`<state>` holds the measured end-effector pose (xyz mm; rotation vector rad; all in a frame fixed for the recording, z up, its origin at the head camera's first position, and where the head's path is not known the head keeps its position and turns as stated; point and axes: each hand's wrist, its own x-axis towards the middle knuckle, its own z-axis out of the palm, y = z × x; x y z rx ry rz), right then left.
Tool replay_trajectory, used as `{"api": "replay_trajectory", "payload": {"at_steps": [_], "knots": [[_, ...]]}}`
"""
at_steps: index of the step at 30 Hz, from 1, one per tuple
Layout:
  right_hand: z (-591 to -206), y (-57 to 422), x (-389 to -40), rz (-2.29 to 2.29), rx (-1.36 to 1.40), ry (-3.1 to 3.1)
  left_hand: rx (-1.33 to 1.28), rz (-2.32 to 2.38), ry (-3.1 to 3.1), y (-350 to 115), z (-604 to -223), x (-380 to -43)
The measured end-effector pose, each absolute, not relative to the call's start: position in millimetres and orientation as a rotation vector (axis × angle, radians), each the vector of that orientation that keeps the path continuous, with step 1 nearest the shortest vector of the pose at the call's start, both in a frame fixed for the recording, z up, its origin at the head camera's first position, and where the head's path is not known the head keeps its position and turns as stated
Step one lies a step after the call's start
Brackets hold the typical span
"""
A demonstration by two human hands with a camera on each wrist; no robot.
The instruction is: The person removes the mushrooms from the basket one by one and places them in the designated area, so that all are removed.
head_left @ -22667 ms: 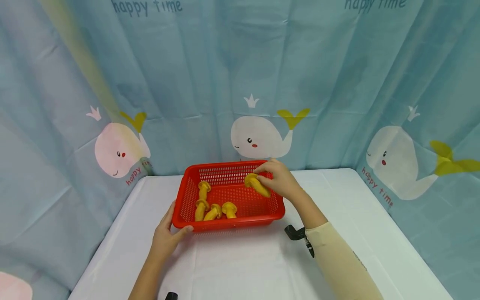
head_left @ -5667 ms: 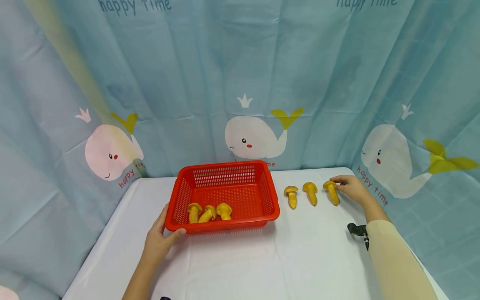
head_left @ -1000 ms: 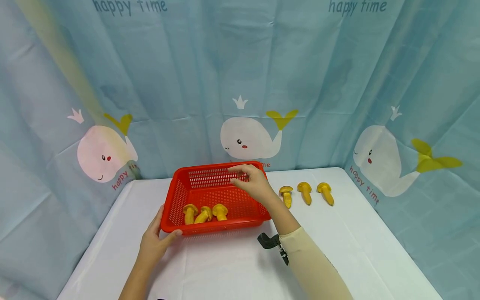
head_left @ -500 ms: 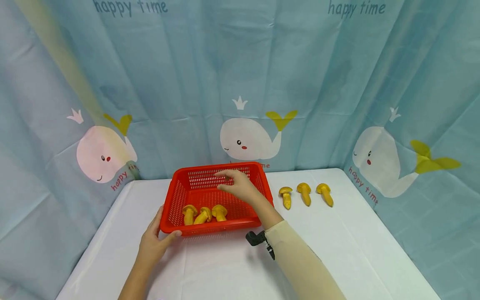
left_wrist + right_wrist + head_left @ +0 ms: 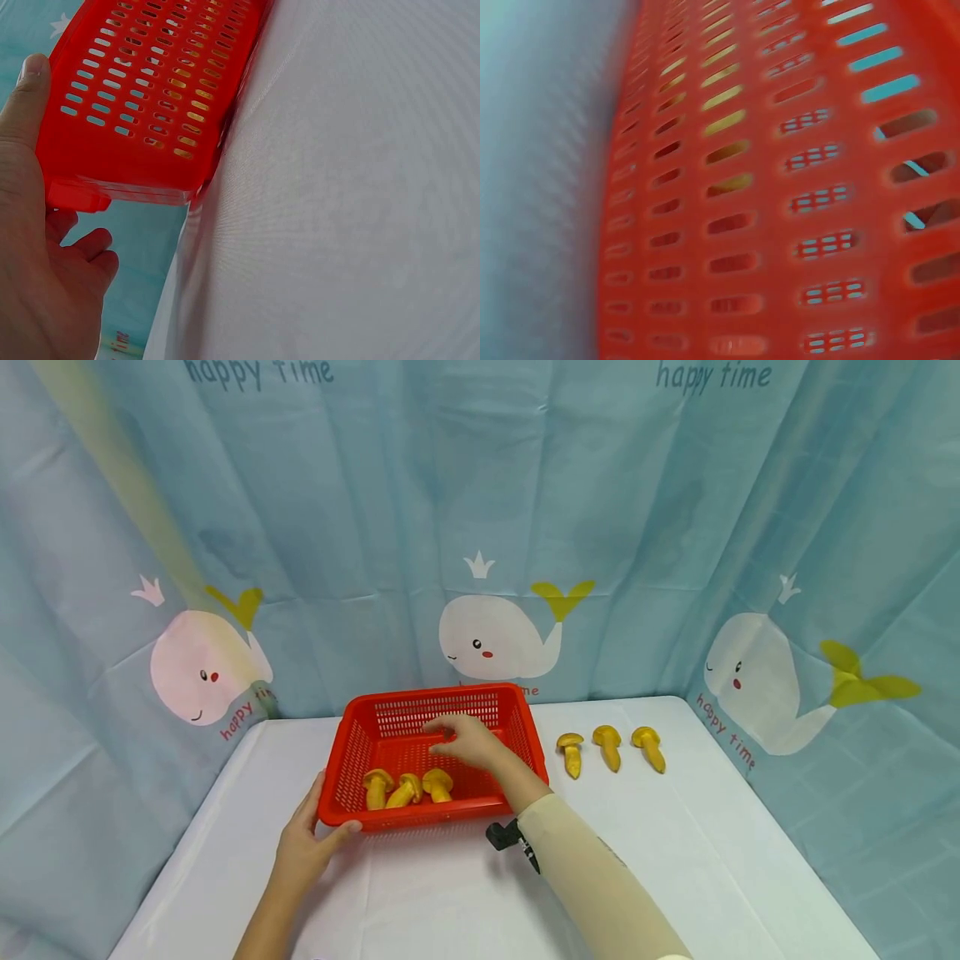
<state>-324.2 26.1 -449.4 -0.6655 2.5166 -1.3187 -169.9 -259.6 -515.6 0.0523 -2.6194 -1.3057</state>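
Note:
In the head view a red plastic basket with slotted walls stands on the table. Three yellow mushrooms lie side by side inside, along its front wall. My left hand grips the basket's front left corner, its thumb over the rim; the left wrist view has this thumb against the red wall. My right hand hangs over the basket's inside, thumb and fingers apart around nothing, behind the rightmost mushroom. The right wrist view is filled by the basket's slotted wall, with yellow showing through the slots.
Three more yellow mushrooms lie in a row on the white tablecloth, right of the basket. A blue curtain with whale prints hangs behind and at both sides.
Earlier the right hand lifted a mushroom from the basket; later three lay in a row on the right. In the last second it has moved left and down over the basket. The left hand keeps its grip.

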Motion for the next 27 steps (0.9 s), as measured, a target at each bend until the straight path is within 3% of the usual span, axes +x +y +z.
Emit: {"api": "replay_trajectory", "payload": {"at_steps": [27], "knots": [[-470,31,-327,-1.022,-0.538,2.414,0.032,-1.275,-2.613,-260,-517,-171]]}}
